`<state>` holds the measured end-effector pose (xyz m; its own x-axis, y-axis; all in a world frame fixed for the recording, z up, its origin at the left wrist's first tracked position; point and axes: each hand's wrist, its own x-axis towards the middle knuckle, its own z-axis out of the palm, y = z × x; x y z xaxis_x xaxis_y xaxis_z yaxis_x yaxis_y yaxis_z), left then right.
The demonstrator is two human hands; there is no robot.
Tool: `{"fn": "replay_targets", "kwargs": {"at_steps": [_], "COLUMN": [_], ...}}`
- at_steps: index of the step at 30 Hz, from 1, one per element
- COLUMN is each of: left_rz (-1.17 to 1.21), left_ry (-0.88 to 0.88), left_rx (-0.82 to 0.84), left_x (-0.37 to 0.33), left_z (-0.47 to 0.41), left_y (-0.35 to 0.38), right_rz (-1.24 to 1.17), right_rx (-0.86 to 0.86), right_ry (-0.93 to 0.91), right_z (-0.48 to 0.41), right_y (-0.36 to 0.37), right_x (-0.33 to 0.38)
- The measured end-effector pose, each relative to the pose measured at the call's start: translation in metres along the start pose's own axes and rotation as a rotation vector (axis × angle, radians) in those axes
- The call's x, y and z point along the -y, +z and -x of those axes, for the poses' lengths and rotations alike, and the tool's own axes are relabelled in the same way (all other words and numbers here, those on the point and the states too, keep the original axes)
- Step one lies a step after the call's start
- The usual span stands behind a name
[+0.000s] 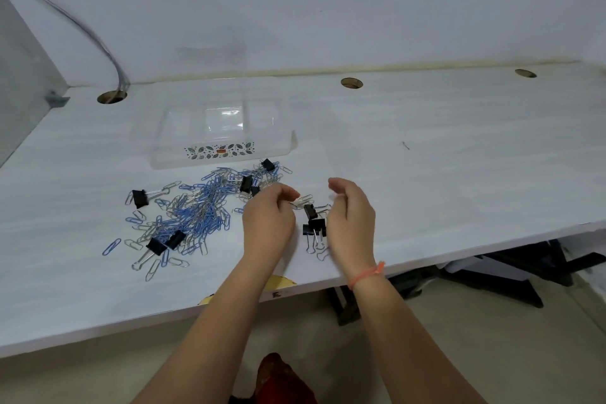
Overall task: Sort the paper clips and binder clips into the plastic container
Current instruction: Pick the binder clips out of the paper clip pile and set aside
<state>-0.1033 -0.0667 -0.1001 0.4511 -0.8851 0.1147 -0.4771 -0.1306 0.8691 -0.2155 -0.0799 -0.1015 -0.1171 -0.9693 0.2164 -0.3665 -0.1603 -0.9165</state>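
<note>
On the white tabletop (459, 157), the clear plastic container (164, 154) with a leaf-pattern label stood behind the pile of blue and silver paper clips (200, 207), just beside its far edge. Black binder clips (140, 198) were scattered in and around that pile, and a further pair of binder clips (316, 226) lay between the two hands near the front edge. The left hand (269, 216) hovered with fingers curled, its tips at a silver paper clip (305, 200); whether it pinched that clip could not be told. The right hand (351, 216), an orange band (367, 274) on its wrist, was loosely curled over the pair; any grip there could not be told.
</note>
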Motion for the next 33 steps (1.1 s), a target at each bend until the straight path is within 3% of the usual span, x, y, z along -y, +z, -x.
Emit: {"fn": "replay_targets", "kwargs": {"at_steps": [2,5,7,12,19,24,33], "left_rz": [-0.275,-0.560,-0.599,-0.657,-0.675,-0.504,-0.464], "left_ry": [0.132,0.240,0.262,0.351,0.314,0.213,0.073], "left_rx": [0.034,0.079,0.081,0.024,-0.070,-0.212,-0.167], "left_x": [0.005,0.010,0.013,0.023,0.034,0.044,0.038], "left_z": [-0.005,-0.008,-0.007,-0.006,-0.008,-0.008,-0.034], "left_y": [-0.005,-0.012,-0.014,-0.012,-0.026,-0.045,-0.060], "right_rz": [0.214,0.550,0.660,0.827,0.829,0.721,0.692], "right_rx": [0.045,0.292,0.394,0.455,0.539,0.393,0.578], "right_ry": [-0.138,-0.214,-0.225,-0.300,-0.386,-0.288,-0.116], "right_z": [-0.009,-0.024,-0.031,-0.040,-0.039,-0.048,-0.052], "right_y": [-0.006,-0.007,-0.003,0.008,0.029,0.034,0.071], "right_x": [0.002,0.006,0.008,0.004,0.008,0.015,0.039]}}
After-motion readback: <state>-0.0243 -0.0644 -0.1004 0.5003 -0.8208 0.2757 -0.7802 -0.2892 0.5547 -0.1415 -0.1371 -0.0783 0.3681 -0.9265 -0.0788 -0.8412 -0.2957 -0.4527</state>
